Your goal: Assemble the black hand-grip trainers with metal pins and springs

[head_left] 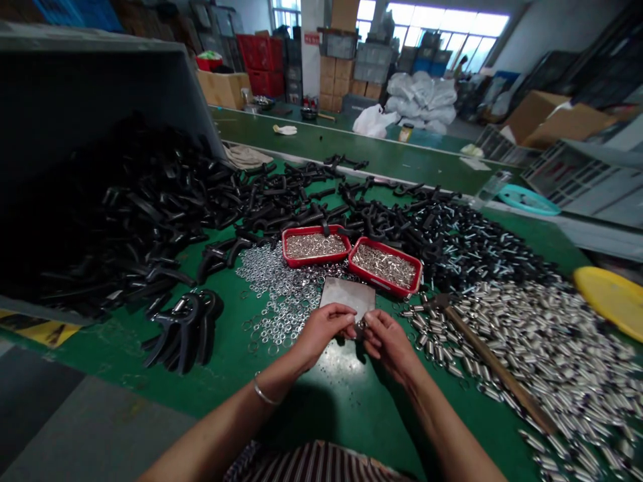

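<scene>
Over the near edge of a square metal plate (346,294), my left hand (326,328) and my right hand (389,340) come close together. Both have their fingers pinched. A tiny shiny piece shows at my right fingertips, too small to name; whatever my left fingers grip is hidden. Just beyond the plate stand two red trays, the left tray (291,261) and the right tray (414,284), each filled with small metal parts. Loose metal rings (284,308) spread to the left of my hands. To the right lies a hammer (495,365) with a wooden handle.
Metal cylinders (547,335) are heaped at the right, with black-headed screws (472,241) behind them. Black plastic handles (271,207) spill from a large grey bin (201,100). Several handles (185,328) lie at the front left. A yellow lid (613,298) sits at the right edge.
</scene>
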Demonstrator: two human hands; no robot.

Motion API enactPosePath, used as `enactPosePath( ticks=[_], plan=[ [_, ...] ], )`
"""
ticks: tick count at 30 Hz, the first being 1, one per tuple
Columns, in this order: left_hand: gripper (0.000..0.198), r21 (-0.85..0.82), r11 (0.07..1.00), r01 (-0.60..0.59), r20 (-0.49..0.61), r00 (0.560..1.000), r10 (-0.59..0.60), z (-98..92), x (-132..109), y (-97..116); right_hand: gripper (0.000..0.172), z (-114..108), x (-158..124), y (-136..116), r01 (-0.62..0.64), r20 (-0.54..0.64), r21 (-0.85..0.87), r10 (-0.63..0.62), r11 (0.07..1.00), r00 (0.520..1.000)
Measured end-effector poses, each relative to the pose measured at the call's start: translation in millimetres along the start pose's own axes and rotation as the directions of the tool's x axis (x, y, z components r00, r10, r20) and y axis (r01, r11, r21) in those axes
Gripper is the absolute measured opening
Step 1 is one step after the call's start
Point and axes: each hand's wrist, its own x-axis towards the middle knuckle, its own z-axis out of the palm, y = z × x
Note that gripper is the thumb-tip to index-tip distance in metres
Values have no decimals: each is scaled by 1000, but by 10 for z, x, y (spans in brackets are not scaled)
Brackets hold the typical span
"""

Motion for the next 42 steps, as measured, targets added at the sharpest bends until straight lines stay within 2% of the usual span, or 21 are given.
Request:
enactPosePath(
  ticks=[3,7,11,14,17,19,21,22,23,24,26,27,29,32,36,38,39,40,42],
  plan=[
    [37,-62,998,29,2,1000,-29,47,8,-48,36,-38,-4,17,-1,-8,0,1,1000,1000],
    [38,-124,984,130,26,991,-128,64,10,-75,38,-93,31,19,-21,-26,28,22,999,999],
    [39,-207,961,184,31,983,-182,86,21,-127,35,-157,52,9,-130,35,215,125,968,992],
    [34,-139,986,93,-1,996,-94,123,-8,-168,27,-216,23,45,-205,87,318,187,926,979],
    [25,174,981,-87,6,996,87,133,-54,-138,28,-311,-2,66,-158,61,186,149,970,987],
    [19,462,855,-236,111,972,208,53,-52,-22,30,-387,-4,9,-54,-20,-18,54,998,998],
    [17,693,630,-351,196,932,305,-159,12,211,35,-457,-9,-123,39,-103,-286,-71,957,992],
    [18,788,507,-349,180,918,352,-323,70,371,38,-487,-16,-208,73,-123,-414,-135,907,983],
    [18,876,389,-286,105,899,425,-520,143,554,39,-511,-27,-293,99,-122,-523,-190,846,974],
    [16,951,283,-125,-32,870,491,-741,225,749,40,-529,-41,-370,124,-105,-607,-234,785,967],
    [13,944,113,309,-319,771,551,-1201,393,1129,38,-542,-73,-467,168,-55,-703,-289,691,956],
    [12,921,104,375,-366,744,559,-1412,470,1289,36,-537,-87,-479,182,-34,-730,-301,659,953],
    [17,901,108,420,-407,734,544,-1743,593,1509,33,-510,-102,-438,204,-2,-756,-314,622,950],
    [23,892,119,436,-430,738,519,-1995,708,1606,27,-445,-92,-313,260,44,-782,-366,566,930],
    [19,862,164,481,-498,739,453,-2071,766,1605,19,-395,-84,-261,330,139,-842,-419,428,897],
    [8,858,183,481,-507,733,454,-2056,743,1624,21,-407,-88,-285,304,129,-858,-399,415,908],
    [9,869,197,454,-490,731,474,-2029,713,1629,23,-421,-88,-300,285,113,-862,-389,420,914],
    [20,884,235,403,-466,732,497,-1983,668,1623,24,-435,-84,-312,269,100,-862,-376,429,921],
    [42,896,393,208,-398,768,501,-1820,542,1552,25,-455,-65,-324,254,95,-855,-344,452,934]
  ],
)
